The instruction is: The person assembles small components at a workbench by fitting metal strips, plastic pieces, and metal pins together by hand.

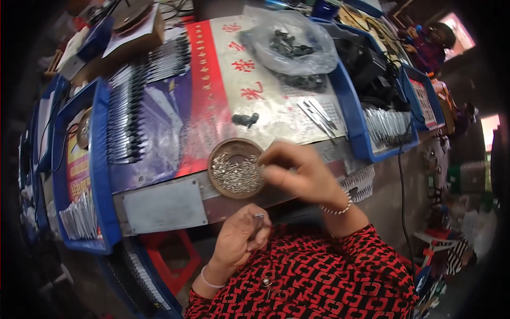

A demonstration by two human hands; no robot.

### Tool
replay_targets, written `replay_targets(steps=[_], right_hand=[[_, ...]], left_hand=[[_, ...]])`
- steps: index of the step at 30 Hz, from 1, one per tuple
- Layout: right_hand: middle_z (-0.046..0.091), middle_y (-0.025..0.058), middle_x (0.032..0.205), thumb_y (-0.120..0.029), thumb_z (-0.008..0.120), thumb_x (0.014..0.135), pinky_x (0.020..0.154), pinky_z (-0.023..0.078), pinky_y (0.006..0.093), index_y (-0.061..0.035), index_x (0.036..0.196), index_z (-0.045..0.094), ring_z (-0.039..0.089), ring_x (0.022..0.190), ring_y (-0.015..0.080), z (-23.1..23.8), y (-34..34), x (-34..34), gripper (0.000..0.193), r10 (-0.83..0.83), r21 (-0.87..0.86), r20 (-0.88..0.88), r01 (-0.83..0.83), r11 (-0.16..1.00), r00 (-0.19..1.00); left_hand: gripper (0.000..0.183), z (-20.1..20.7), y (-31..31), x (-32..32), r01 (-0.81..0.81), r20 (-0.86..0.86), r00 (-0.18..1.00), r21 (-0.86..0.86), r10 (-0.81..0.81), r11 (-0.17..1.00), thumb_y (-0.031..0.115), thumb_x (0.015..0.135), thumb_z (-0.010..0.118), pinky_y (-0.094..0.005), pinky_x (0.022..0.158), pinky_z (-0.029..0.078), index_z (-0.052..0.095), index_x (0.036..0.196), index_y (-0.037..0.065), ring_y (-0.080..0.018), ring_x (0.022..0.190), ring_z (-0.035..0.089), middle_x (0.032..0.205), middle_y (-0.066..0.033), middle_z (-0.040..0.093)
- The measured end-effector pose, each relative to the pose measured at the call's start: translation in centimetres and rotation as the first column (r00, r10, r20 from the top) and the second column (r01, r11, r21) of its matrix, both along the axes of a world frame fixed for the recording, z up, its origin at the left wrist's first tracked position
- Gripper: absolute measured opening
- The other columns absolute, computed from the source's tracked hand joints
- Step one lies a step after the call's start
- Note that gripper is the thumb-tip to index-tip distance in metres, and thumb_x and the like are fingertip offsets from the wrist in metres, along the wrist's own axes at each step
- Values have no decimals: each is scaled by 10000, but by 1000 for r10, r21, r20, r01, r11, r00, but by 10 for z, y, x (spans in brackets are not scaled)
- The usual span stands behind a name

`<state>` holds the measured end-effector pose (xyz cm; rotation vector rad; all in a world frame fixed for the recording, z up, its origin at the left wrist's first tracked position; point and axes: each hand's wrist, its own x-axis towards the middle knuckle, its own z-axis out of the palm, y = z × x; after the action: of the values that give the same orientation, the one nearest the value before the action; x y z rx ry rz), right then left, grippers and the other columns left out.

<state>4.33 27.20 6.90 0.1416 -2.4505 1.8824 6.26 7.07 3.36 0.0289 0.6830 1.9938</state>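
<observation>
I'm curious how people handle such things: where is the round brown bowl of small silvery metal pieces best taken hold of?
Probably by its raised left rim, coming from the person's left: the round brown bowl stands upright, its rim uncovered there, while the person's blurred right hand crowds the opposite side. Loose small silvery metal pieces suggest keeping it level.

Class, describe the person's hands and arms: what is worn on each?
The left hand is ungloved, with a thin pale band at its wrist. The right hand is ungloved, with a beaded bracelet. The black sleeves have a red linked pattern.
</observation>
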Motion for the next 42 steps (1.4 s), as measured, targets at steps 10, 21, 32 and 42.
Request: replay_targets(steps=[10, 21, 32, 42], right_hand=[[586, 146, 953, -31, 557, 741, 762, 451, 411, -13, 957, 572, 557, 886, 346, -17, 33, -82, 217, 124, 757, -158, 40, 652, 980], [530, 153, 815, -68, 577, 729, 677, 446, 419, -1, 871, 525, 540, 753, 349, -28, 32, -68, 166, 145, 862, -104, 16, 506, 984], [578, 30, 877, -43, 635, 822, 645, 484, 199, 20, 1038, 576, 575, 705, 78, -5, 1, 20, 233, 228, -490, 356, -27, 872, 906], [552, -33, 642, -177, 647, 851, 419, 346, 163, -27, 863, 632, 443, 482, 14, -19, -2, 19, 151, 139, -678, 463, 248, 692, 876]], left_hand=[[331, -1, -11, 4, -18, 40, 999, 75, 15, 997, 346, 965, 422, -169, 458, 281, 487, 964, 22, -50, 505, 335, 684, -28, 459], [310, -2, -16, 3, -17, 60, 998, 96, 11, 995, 331, 970, 422, -165, 453, 262, 502, 952, 32, -33, 480, 314, 669, -14, 456], [341, 2, 5, -2, -48, 18, 999, 19, 48, 999, 360, 964, 417, -164, 425, 240, 503, 968, 30, -33, 462, 307, 645, -5, 444], [312, 3, 17, 3, -104, 60, 993, 20, 102, 994, 323, 975, 402, -173, 442, 283, 488, 990, 24, -52, 477, 339, 669, -17, 448]])
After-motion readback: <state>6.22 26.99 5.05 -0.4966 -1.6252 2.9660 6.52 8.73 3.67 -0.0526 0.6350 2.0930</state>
